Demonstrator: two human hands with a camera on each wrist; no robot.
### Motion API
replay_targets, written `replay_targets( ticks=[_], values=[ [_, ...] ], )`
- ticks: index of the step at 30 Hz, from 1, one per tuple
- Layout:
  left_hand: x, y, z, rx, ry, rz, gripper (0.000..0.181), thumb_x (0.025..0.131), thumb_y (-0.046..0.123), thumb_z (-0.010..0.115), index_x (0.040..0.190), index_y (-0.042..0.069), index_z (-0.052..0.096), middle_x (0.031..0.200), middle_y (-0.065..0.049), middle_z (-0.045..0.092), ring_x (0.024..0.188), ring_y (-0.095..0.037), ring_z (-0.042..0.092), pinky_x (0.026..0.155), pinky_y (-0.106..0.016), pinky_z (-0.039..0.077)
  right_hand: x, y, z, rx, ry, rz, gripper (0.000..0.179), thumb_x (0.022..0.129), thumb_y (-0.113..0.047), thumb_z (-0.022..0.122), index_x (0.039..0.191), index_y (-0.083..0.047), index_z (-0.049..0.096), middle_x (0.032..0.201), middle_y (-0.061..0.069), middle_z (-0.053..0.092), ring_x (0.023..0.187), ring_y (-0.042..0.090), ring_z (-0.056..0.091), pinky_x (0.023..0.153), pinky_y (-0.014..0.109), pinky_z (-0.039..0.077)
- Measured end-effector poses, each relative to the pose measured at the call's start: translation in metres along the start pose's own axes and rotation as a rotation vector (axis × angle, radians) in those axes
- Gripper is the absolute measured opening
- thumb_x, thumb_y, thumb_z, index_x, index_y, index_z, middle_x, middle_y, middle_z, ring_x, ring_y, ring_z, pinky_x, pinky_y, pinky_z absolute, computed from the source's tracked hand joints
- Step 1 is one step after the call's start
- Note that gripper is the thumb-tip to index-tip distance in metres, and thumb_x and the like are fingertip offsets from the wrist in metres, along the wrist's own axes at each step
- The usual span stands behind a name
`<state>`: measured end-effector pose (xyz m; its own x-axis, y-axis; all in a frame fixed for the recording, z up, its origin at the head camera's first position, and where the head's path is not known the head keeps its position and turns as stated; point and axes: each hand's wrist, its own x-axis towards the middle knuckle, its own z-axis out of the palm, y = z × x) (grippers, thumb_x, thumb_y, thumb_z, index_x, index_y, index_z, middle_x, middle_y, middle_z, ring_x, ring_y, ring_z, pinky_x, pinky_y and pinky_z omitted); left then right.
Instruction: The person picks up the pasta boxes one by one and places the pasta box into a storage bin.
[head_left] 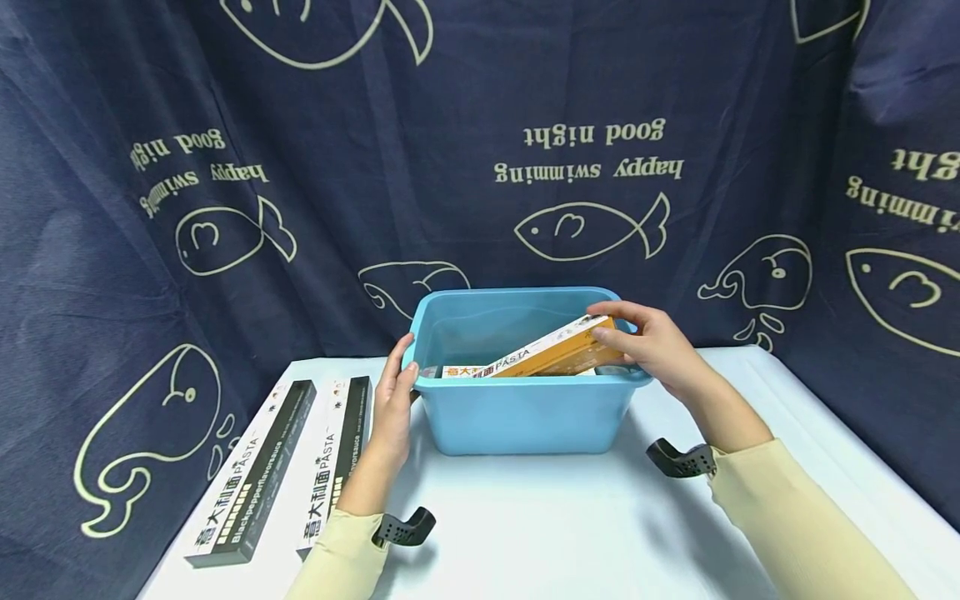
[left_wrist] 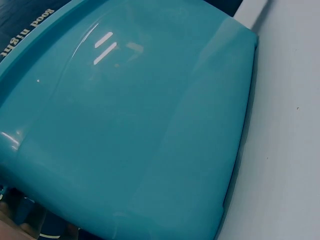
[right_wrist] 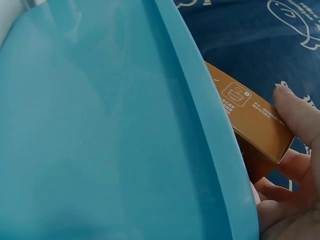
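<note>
Where right grip (head_left: 654,343) pinches, box (head_left: 562,354) overtops tub rim (head_left: 525,382).

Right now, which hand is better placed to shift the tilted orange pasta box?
Right, I'd judge: the right hand grips the orange pasta box by its raised end, while the left hand holds the left end of the blue bin.

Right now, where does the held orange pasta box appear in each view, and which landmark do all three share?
Head: right of centre, the orange pasta box slants up from inside the blue bin to the right hand.
Left wrist: not in view.
Right wrist: orange pasta box at right, past the blue bin's rim.
Shared landmark: blue bin.
</note>
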<state>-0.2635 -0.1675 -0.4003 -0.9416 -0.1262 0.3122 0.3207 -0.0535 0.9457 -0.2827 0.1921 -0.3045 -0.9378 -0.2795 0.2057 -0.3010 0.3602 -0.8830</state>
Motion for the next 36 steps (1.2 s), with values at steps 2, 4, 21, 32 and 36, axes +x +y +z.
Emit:
replay_targets(
  ticks=[2, 4, 21, 32, 36],
  values=[
    [0.000, 0.000, 0.000, 0.000, -0.001, 0.004, 0.049, 0.103, 0.031, 0.043, 0.152, 0.032, 0.040, 0.160, 0.005, 0.037, 0.146, -0.025, 0.037, 0.117, -0.058, 0.028, 0.002, -0.001, 0.002, -0.003, -0.017, -0.003, 0.052, 0.094, -0.030, 0.070, 0.138, -0.007, 0.055, 0.130, 0.015, 0.057, 0.096, 0.015, 0.065, 0.079, 0.027, 0.058],
    [0.000, 0.000, 0.000, -0.002, 0.001, 0.004, 0.049, 0.103, 0.031, 0.043, 0.152, 0.032, 0.040, 0.159, 0.005, 0.037, 0.145, -0.024, 0.037, 0.117, -0.058, 0.028, 0.003, -0.001, 0.003, -0.006, -0.039, -0.006, 0.052, 0.094, -0.030, 0.070, 0.138, -0.005, 0.055, 0.130, 0.015, 0.058, 0.095, 0.014, 0.065, 0.079, 0.028, 0.058],
    [-0.001, 0.003, 0.000, 0.008, -0.007, 0.001, 0.049, 0.103, 0.031, 0.043, 0.152, 0.032, 0.039, 0.161, 0.004, 0.035, 0.147, -0.026, 0.035, 0.117, -0.059, 0.027, 0.011, -0.005, 0.004, -0.090, -0.148, 0.005, 0.054, 0.093, -0.030, 0.072, 0.142, -0.014, 0.053, 0.140, 0.013, 0.052, 0.101, 0.020, 0.067, 0.086, 0.040, 0.059],
    [-0.001, -0.001, -0.001, -0.006, -0.009, -0.006, 0.048, 0.103, 0.032, 0.044, 0.151, 0.034, 0.040, 0.159, 0.006, 0.038, 0.145, -0.023, 0.037, 0.116, -0.057, 0.028, 0.008, -0.010, 0.002, -0.153, -0.179, 0.022, 0.058, 0.093, -0.032, 0.071, 0.145, -0.015, 0.051, 0.142, 0.016, 0.049, 0.104, 0.026, 0.064, 0.082, 0.034, 0.058],
    [-0.001, 0.000, 0.000, -0.004, -0.013, -0.012, 0.048, 0.103, 0.033, 0.044, 0.151, 0.035, 0.040, 0.160, 0.007, 0.036, 0.147, -0.024, 0.035, 0.117, -0.058, 0.027, 0.007, -0.011, 0.002, -0.184, -0.175, 0.019, 0.057, 0.094, -0.032, 0.070, 0.144, -0.014, 0.052, 0.145, 0.016, 0.047, 0.112, 0.029, 0.065, 0.086, 0.030, 0.056]
  ],
)
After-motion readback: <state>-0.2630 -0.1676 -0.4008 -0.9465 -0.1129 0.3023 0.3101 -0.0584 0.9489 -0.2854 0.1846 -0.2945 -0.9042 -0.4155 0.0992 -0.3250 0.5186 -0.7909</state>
